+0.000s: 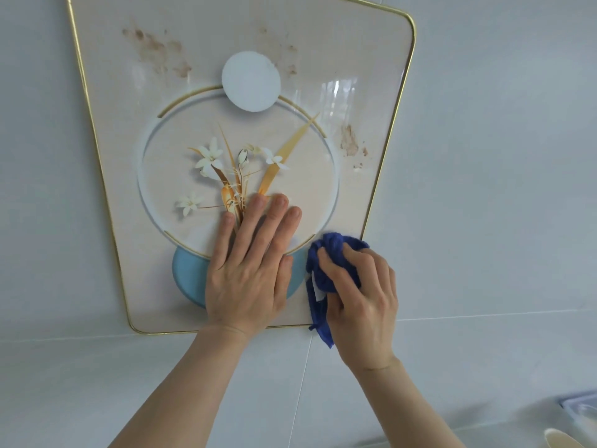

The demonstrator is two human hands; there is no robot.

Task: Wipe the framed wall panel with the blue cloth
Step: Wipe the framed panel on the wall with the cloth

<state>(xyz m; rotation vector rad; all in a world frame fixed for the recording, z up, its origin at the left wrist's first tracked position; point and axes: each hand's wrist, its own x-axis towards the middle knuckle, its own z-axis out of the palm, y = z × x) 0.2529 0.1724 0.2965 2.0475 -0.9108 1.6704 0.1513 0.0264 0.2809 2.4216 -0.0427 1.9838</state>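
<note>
The framed wall panel [106, 130] hangs on a white tiled wall, cream with a thin gold rim and a printed flower design inside a ring. Brown smudges mark its upper left, upper middle and right side. My left hand [248, 266] lies flat on the lower middle of the panel, fingers spread, holding nothing. My right hand [361, 302] is bunched around the blue cloth [332, 253], pressing it against the panel's lower right corner. A tail of the cloth hangs below my palm.
White wall tiles [500, 189] surround the panel. At the bottom right corner a clear plastic container [581, 409] and a cream spoon-like object [562, 439] show partly on a counter.
</note>
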